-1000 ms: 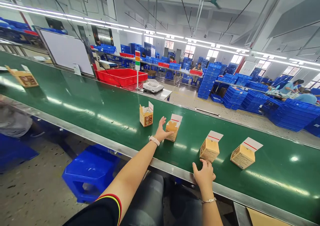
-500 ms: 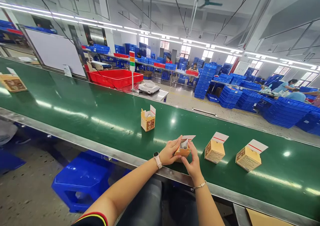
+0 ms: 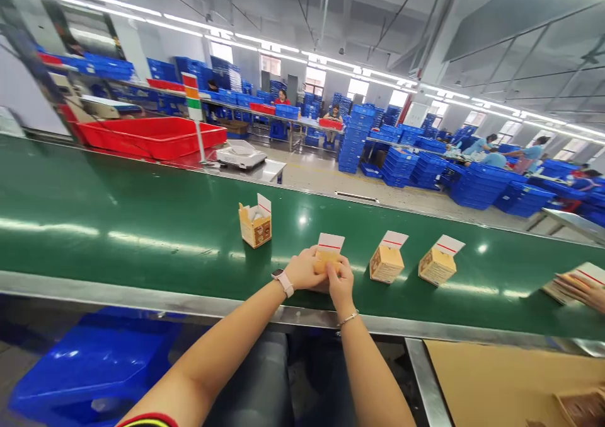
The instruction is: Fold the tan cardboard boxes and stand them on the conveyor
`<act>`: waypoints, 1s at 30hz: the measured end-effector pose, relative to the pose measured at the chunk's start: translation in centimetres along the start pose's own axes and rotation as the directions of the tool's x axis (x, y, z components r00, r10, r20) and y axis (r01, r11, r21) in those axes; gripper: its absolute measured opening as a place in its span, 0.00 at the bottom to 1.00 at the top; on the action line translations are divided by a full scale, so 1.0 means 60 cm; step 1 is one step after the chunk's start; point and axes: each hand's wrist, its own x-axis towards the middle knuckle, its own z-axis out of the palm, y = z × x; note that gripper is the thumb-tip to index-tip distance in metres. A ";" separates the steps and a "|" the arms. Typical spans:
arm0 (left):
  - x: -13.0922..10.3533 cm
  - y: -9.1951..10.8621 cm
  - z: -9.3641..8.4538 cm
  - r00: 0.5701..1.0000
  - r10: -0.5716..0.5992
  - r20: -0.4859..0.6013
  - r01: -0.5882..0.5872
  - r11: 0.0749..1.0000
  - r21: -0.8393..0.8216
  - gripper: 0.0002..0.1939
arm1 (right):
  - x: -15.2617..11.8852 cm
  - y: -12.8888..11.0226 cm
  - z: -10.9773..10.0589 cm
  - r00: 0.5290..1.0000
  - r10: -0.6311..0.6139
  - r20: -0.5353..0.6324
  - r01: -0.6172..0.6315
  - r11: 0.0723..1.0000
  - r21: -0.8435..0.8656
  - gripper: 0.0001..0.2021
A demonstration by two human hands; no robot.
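Observation:
Both my hands hold one small tan carton (image 3: 327, 260) just above the near part of the green conveyor belt (image 3: 118, 219). My left hand (image 3: 305, 269) grips its left side, my right hand (image 3: 341, 283) its right side. The carton's white lid flap with a red stripe stands up. An open carton (image 3: 255, 224) stands to the left on the belt. Two more open-flapped cartons (image 3: 386, 260) (image 3: 438, 263) stand to the right.
Another person's hand (image 3: 579, 286) touches a carton at the belt's far right edge. A steel rail (image 3: 142, 291) borders the belt near me. A blue stool (image 3: 89, 370) stands below left, brown cardboard (image 3: 510, 376) below right. Red tray, scale and blue crate stacks lie beyond.
My left hand took the carton off the belt, my right hand joined it, and both now hold it together. The camera turned right, revealing another person's hand at the far right.

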 end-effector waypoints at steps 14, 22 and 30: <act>0.000 -0.008 0.027 0.962 -0.273 -0.025 0.236 0.870 -0.433 0.24 | 0.018 -0.003 0.002 0.825 0.515 -0.231 -0.484 0.856 0.182 0.13; 0.036 0.053 0.066 0.865 -0.446 0.231 0.496 0.683 -0.536 0.10 | 0.048 -0.008 -0.037 0.743 0.667 -0.046 -0.635 0.726 0.263 0.07; 0.052 0.052 0.097 0.846 -0.437 0.305 0.532 0.659 -0.532 0.09 | 0.051 -0.003 -0.066 0.726 0.687 -0.044 -0.660 0.712 0.240 0.08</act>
